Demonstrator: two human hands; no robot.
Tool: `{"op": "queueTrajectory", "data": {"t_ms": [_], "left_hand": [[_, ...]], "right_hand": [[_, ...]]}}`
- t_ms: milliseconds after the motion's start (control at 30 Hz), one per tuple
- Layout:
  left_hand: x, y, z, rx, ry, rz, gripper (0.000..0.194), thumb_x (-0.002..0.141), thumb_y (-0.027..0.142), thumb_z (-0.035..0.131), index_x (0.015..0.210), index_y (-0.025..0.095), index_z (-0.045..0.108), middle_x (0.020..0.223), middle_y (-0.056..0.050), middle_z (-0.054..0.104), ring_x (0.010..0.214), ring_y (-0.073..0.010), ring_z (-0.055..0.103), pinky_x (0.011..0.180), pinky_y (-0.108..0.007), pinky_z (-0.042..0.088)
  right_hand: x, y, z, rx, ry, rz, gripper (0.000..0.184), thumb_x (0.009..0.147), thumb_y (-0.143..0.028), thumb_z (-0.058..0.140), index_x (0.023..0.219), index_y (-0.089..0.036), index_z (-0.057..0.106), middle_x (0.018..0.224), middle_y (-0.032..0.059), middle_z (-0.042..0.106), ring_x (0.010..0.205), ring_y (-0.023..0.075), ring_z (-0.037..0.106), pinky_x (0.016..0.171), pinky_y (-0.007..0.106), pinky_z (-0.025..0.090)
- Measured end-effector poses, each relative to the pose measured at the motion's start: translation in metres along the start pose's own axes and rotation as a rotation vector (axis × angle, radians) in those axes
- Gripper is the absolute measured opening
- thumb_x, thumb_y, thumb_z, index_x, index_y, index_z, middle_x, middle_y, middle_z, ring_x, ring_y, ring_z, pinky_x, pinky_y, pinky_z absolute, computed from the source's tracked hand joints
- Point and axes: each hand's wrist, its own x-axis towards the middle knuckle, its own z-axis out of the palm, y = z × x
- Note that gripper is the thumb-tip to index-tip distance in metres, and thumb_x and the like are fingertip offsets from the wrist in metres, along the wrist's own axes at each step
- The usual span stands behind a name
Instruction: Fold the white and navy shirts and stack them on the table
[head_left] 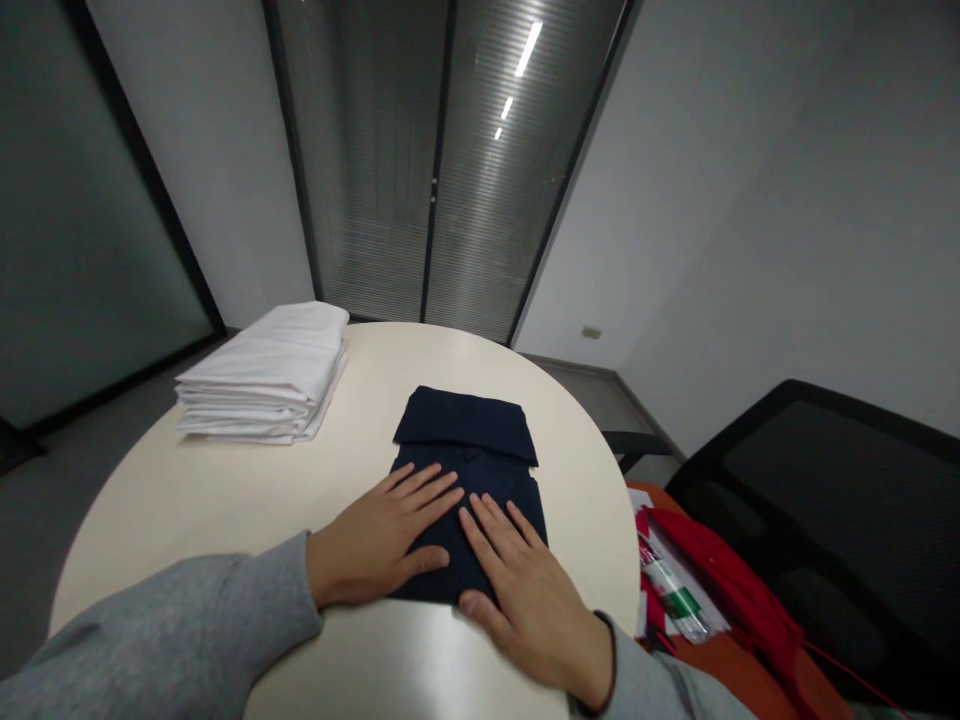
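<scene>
A dark navy folded cloth piece (pixel 466 428), perhaps a garment, lies on the round cream table (pixel 375 660). Its far part is folded over as a flap, and the near part stretches toward me. My left hand (pixel 390 535) rests flat on its left side, fingers stretched out and slightly spread. On the right side of the cloth my right hand (pixel 525 595) lies flat too, fingers pointing away from me. Both hands press on the fabric without gripping it. They cover much of its near half.
Folded white cloths (pixel 262 375) are stacked on the table's far left. To the right stands a chair with a black mesh back (pixel 832 540) and an orange seat, bearing a red bag (pixel 720 570) and a clear bottle (pixel 675 590). Glass doors (pixel 375 180) stand behind the table.
</scene>
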Motion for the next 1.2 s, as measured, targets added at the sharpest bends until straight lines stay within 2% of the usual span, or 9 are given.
{"op": "queueTrajectory", "data": {"t_ms": [100,267,367,433,633,733,900,1067,1200], "left_hand": [[0.0,-0.007,0.006,0.071,0.051,-0.042,0.072,0.103,0.065,0.043,0.164,0.028,0.031,0.17,-0.008,0.031,0.158,-0.0308,0.023,0.127,-0.056,0.019],[0.013,0.025,-0.007,0.122,0.121,0.098,0.073,0.101,0.066,0.049,0.159,0.024,0.042,0.168,-0.009,0.036,0.157,-0.0341,0.027,0.128,-0.059,0.009],[0.026,0.047,-0.009,0.022,0.079,0.289,0.074,0.103,0.069,0.041,0.162,0.024,0.037,0.168,-0.007,0.035,0.158,-0.0311,0.026,0.129,-0.057,0.01],[0.033,0.051,-0.002,-0.051,0.029,0.326,0.077,0.102,0.071,0.038,0.162,0.024,0.036,0.168,-0.009,0.036,0.157,-0.0339,0.026,0.128,-0.062,0.011],[0.037,0.048,0.013,-0.16,-0.026,0.301,0.078,0.101,0.072,0.039,0.161,0.022,0.038,0.166,-0.011,0.038,0.157,-0.0366,0.025,0.126,-0.068,0.007],[0.037,0.05,0.012,-0.199,-0.007,0.289,0.075,0.102,0.071,0.04,0.16,0.024,0.04,0.166,-0.01,0.039,0.157,-0.0347,0.025,0.127,-0.066,0.005],[0.041,0.045,0.01,-0.299,-0.013,0.225,0.068,0.105,0.064,0.038,0.16,0.024,0.041,0.166,-0.009,0.039,0.157,-0.0303,0.028,0.129,-0.061,0.009],[0.048,0.037,0.008,-0.422,0.07,0.083,0.057,0.107,0.048,0.044,0.157,0.021,0.046,0.165,-0.008,0.042,0.154,-0.0263,0.035,0.129,-0.051,0.023],[0.052,0.031,0.013,-0.457,0.208,0.034,0.045,0.103,0.039,0.054,0.143,0.021,0.059,0.145,-0.007,0.065,0.131,-0.0254,0.062,0.113,-0.041,0.048]], "right_hand": [[0.009,0.003,-0.024,0.067,-0.034,-0.009,0.065,0.106,-0.055,0.045,0.162,-0.023,0.036,0.169,0.0119,0.029,0.158,0.0311,0.025,0.127,0.059,0.025],[0.079,0.05,-0.076,0.065,0.252,0.055,0.049,0.1,-0.036,0.059,0.145,-0.019,0.057,0.156,0.0117,0.053,0.146,0.0266,0.046,0.124,0.045,0.033],[0.136,0.094,-0.09,0.071,0.143,0.127,0.062,0.096,-0.04,0.065,0.152,-0.016,0.05,0.157,0.0146,0.051,0.145,0.0285,0.047,0.124,0.044,0.032],[0.167,0.12,-0.089,0.077,0.059,0.185,0.066,0.096,-0.045,0.066,0.152,-0.013,0.05,0.156,0.0181,0.052,0.143,0.032,0.049,0.121,0.046,0.036],[0.206,0.149,-0.079,0.064,-0.136,0.244,0.057,0.094,-0.049,0.071,0.139,-0.017,0.06,0.141,0.0142,0.064,0.125,0.0279,0.064,0.108,0.049,0.049],[0.214,0.144,-0.087,0.016,-0.151,0.233,0.041,0.094,-0.044,0.073,0.123,-0.017,0.067,0.124,0.0091,0.07,0.109,0.0241,0.068,0.097,0.046,0.054],[0.207,0.104,-0.115,-0.134,-0.003,0.139,0.034,0.086,-0.026,0.077,0.116,-0.016,0.066,0.118,0.0098,0.071,0.106,0.0239,0.065,0.087,0.034,0.048],[0.148,0.036,-0.135,-0.268,0.126,0.012,0.023,0.093,-0.023,0.066,0.115,-0.021,0.061,0.118,0.008,0.068,0.102,0.0239,0.062,0.077,0.032,0.041],[0.088,-0.009,-0.122,-0.441,0.196,-0.122,0.012,0.096,-0.017,0.059,0.107,-0.021,0.06,0.105,0.006,0.066,0.091,0.0222,0.058,0.071,0.034,0.038]]}}
